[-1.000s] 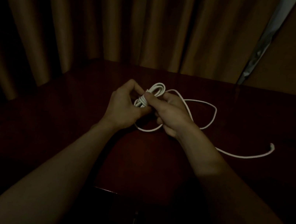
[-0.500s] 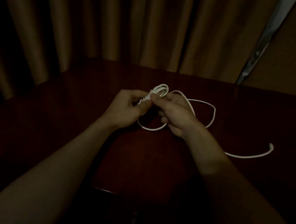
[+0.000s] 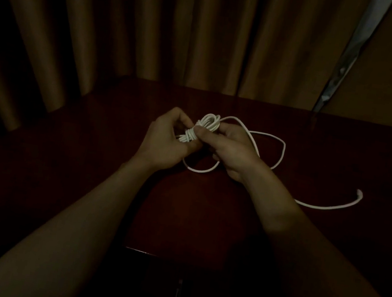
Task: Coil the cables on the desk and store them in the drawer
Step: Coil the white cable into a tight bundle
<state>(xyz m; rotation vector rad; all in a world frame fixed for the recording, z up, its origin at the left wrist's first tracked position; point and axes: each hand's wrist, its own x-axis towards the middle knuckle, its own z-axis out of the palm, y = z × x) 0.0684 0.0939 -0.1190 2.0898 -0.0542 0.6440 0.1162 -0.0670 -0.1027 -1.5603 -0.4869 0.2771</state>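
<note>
A white cable lies partly coiled on the dark wooden desk. Its small coiled bundle sits between my two hands above the desk's middle. My left hand holds the bundle's lower end in curled fingers. My right hand pinches the bundle with thumb on top. Loose loops trail right of my right hand, and the cable's free end lies on the desk at the right. The drawer front below the desk's near edge is too dark to make out.
Brown curtains hang behind the desk and along its left side. A pale strip shows at the curtain's right edge beside a plain wall. The desk's near edge is just below my forearms.
Both hands stay on the bundle and have shifted only slightly. The loose loop under my right hand has shortened a little; the free end has stayed in place.
</note>
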